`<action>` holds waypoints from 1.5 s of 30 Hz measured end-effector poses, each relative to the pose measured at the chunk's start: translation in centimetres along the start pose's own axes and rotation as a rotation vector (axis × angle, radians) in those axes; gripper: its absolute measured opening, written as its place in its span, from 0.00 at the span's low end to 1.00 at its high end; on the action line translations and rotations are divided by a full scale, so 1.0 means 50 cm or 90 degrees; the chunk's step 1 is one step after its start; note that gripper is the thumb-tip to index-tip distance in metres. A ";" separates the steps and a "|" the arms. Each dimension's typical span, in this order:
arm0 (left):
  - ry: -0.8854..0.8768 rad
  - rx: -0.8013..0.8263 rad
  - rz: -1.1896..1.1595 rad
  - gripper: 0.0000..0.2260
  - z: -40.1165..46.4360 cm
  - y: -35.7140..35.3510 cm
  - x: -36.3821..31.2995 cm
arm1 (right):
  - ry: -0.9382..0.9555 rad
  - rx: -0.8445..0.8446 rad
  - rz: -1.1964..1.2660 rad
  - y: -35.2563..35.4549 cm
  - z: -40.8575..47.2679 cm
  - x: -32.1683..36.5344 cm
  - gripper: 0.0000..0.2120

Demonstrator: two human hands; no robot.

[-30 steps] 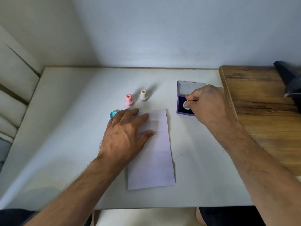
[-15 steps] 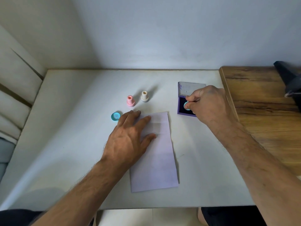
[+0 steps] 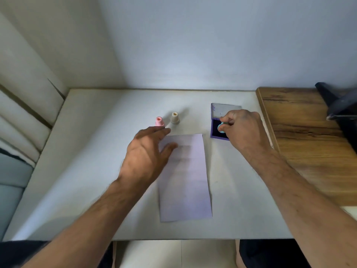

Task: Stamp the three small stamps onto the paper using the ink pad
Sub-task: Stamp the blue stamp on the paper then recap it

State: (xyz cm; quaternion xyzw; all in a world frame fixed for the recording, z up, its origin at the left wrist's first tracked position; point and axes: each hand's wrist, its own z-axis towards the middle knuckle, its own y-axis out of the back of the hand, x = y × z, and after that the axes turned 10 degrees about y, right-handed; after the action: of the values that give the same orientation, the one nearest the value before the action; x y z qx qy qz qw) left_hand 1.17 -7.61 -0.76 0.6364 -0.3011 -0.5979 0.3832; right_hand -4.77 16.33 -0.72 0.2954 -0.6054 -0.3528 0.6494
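1. Smooth matte white table (image 3: pixel 92 171) set against a plain pale wall; a wood-grain brown top (image 3: pixel 309 144) butts its right edge, w/ a dark angular object (image 3: pixel 340 105) at far right, partly cut off.
2. Paper (image 3: pixel 185 182): thin pale-lilac rectangle, long side running front to back, lying flat near table centre.
3. Ink pad (image 3: pixel 216 130): flat purple square case w/ dark pad, its grey lid (image 3: pixel 218 111) hinged open behind it; sits just right of the paper's far corner.
4. Right hand (image 3: pixel 243 130): fingers curled, pinching a small teal stamp (image 3: pixel 221 127) over the pad; contact w/ ink can't tell.
5. Left hand (image 3: pixel 146 151): fingers straight, spread, holding nothing, over the paper's far-left corner; blurred, so touch unclear.
6. Pink stamp (image 3: pixel 159 121) & cream stamp (image 3: pixel 175 118): small flared plastic pegs, upright, side by side beyond the paper, just past the left fingertips.
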 end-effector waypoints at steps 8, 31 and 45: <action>0.089 0.019 0.011 0.16 0.004 0.008 0.033 | -0.121 -0.092 0.465 -0.005 -0.014 0.093 0.05; 0.104 0.084 -0.044 0.16 0.008 -0.036 0.023 | -0.336 0.168 1.088 -0.081 -0.045 0.109 0.10; 0.105 0.069 -0.019 0.21 0.005 -0.052 0.023 | 0.158 -0.027 0.284 -0.131 -0.082 0.113 0.11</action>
State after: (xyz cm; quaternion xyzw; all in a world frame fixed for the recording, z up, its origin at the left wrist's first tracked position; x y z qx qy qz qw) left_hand 0.84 -7.23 -3.57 0.7078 -0.2905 -0.5318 0.3631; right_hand -1.27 7.77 -3.14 0.1821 -0.5638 -0.1747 0.7864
